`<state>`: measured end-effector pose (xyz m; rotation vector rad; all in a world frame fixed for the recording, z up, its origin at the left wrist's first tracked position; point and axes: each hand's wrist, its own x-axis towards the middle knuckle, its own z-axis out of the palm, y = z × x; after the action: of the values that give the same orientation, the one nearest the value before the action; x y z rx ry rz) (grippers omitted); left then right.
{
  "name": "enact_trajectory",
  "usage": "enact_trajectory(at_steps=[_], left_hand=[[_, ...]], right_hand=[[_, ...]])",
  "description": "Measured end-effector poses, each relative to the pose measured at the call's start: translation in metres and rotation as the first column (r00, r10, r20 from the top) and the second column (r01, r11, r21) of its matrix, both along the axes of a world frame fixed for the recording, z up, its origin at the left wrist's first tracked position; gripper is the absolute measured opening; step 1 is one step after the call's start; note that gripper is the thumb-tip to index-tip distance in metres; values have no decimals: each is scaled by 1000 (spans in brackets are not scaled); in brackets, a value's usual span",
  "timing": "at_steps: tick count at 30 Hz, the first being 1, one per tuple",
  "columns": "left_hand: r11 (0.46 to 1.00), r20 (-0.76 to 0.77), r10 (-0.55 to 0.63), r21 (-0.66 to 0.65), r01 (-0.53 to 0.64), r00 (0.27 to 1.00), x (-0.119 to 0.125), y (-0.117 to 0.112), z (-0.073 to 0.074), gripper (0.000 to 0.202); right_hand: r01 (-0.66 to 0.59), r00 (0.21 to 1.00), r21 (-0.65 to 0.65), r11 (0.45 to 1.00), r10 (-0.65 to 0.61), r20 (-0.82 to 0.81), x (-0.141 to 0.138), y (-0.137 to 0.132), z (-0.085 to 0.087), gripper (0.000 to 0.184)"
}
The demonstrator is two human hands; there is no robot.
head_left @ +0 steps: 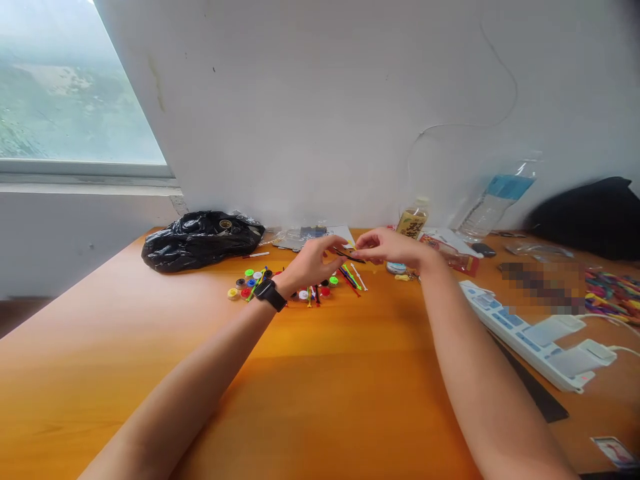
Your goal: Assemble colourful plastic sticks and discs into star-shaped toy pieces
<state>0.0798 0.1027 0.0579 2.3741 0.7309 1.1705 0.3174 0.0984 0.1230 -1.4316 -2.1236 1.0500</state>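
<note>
A thin black stick-like piece [349, 255] is pinched between my two hands above the table. My left hand [311, 261], with a black watch on its wrist, grips the piece's left end between thumb and fingers. On the other side, the fingers of my right hand [383, 246] close on it near its right part. Below the hands lie several slim plastic sticks [356, 278] in white, green, red and blue. Small round coloured pieces [245, 292] in yellow, red, green, black and white are scattered around my left wrist, partly hidden by it.
A black plastic bag [195, 241] lies at the back left. Behind my right hand stands a bottle with a yellow label [413, 219]; a large clear bottle [493, 207] leans by the wall. A white power strip [523, 337] with plugged-in adapters lies right of my right forearm.
</note>
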Motion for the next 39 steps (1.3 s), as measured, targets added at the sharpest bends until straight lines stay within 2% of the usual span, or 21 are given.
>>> enact_trajectory(at_steps=[3,5,7,10,12,15,17,20,25,29,34,39], left_hand=[[999,70,5,41,-8,998,2,-8,13,37],[995,65,38,94,-44,997,3,-11,17,32],[985,58,85,143,-92,995,3,-11,20,23],[975,84,118,180,-131,990,0,-9,22,14],[975,133,121,171,-143,984,-2,-7,24,10],[981,209,116,128,-145,971,-6,-4,27,2],[982,231,117,116,-147,966,-8,-3,29,6],[980,244,129,119,-162,961,-10,-2,31,11],[991,249,76,90,-101,966,-11,-4,35,18],[996,217,14,84,-33,976,-13,-7,39,8],[1000,212,-17,24,13,977,-18,-7,42,7],[999,178,-36,-17,39,983,-21,-5,42,9]], right_hand=[[99,976,5,995,-96,-198,-21,6,-10,54],[133,951,1,991,-127,-280,-31,8,-14,54],[128,943,15,992,-117,-312,-38,7,-14,52],[57,936,16,998,-47,-348,-40,2,-7,47],[24,911,-17,1000,-29,-412,-39,0,-3,44],[62,849,-133,989,-123,-514,-39,1,-2,35],[78,805,-205,976,-183,-565,-41,2,-4,28],[70,755,-225,972,-199,-625,-46,4,-7,28],[86,725,-193,978,-194,-660,-53,4,-11,27],[80,738,-115,990,-136,-661,-55,4,-13,21],[41,731,-115,993,-108,-674,-52,3,-12,22],[29,779,-66,997,-64,-623,-53,4,-15,17]])
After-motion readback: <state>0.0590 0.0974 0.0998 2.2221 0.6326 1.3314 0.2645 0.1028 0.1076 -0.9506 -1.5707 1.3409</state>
